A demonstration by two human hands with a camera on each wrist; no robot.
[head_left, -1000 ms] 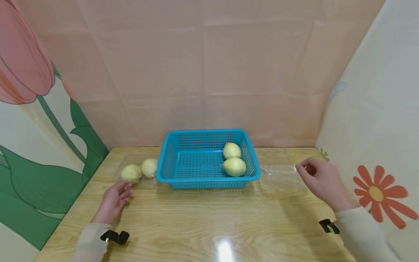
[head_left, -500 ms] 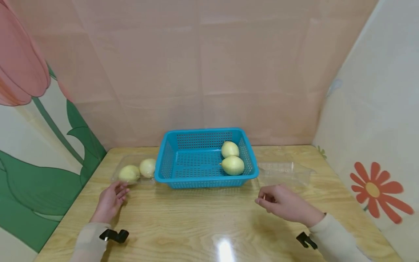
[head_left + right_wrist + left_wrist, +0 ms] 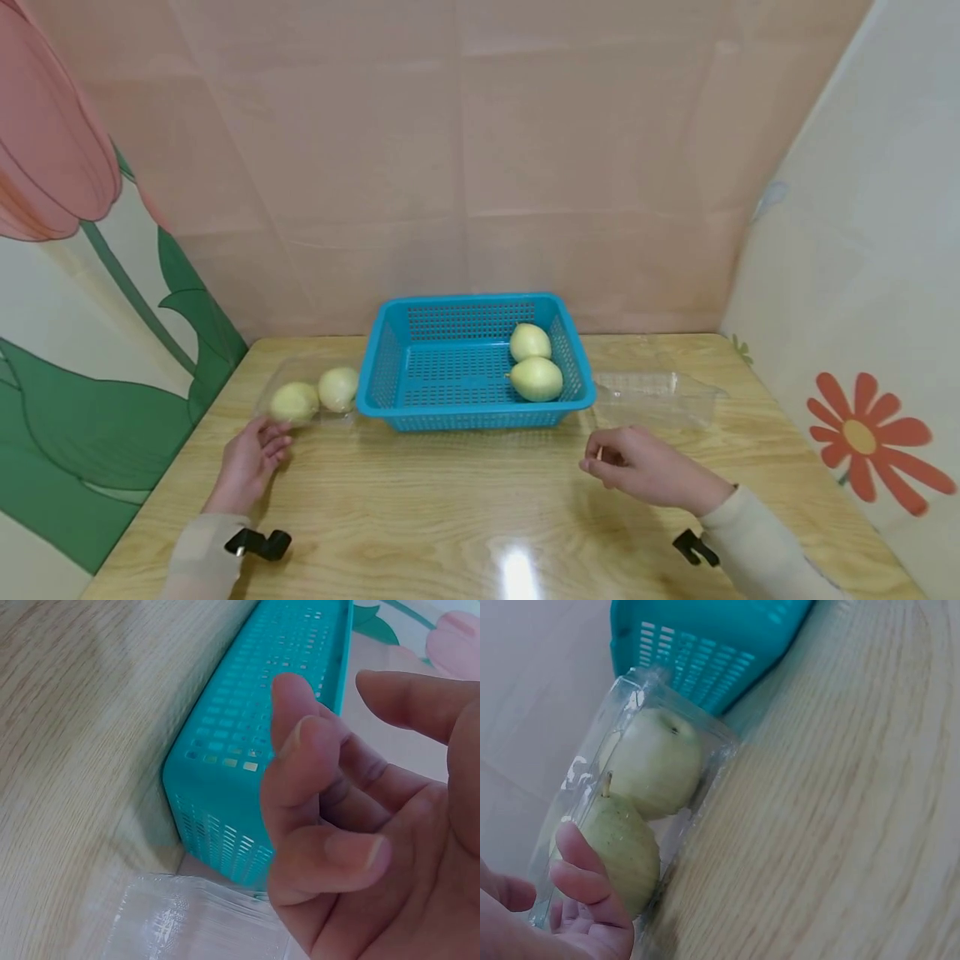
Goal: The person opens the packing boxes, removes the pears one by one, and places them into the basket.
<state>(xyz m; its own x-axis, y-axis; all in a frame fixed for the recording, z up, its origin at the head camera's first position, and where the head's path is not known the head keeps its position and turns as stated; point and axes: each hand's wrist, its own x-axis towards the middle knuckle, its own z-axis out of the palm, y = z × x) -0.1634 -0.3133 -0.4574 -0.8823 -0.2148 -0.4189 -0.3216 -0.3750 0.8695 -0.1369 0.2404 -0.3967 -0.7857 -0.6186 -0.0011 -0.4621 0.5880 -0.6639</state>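
My left hand [image 3: 246, 465] lies at the near left corner of a clear plastic container [image 3: 273, 387]. Its fingers are relaxed and grip nothing. Inside that container are two pale green pears, the left pear [image 3: 294, 403] beside my fingertips and the other pear [image 3: 338, 389] close to the basket. My right hand [image 3: 651, 468] hovers in front of the basket's right corner, fingers loosely bent, with a gap between thumb and forefinger in the right wrist view. The blue basket [image 3: 472, 414] holds two more pears, a rear pear [image 3: 530, 342] and a front pear [image 3: 537, 380], against its right side.
To the right of the basket lies a second clear plastic container [image 3: 660, 400], with no pears in it. The wooden table [image 3: 442, 508] ends at a pink cloth wall [image 3: 465, 192] behind, with flower-printed panels at both sides.
My right hand has left the edge of the right-hand container and moved left and nearer, stopping before the basket's right corner. My left hand has stayed about the same; the pears in the basket have not moved.
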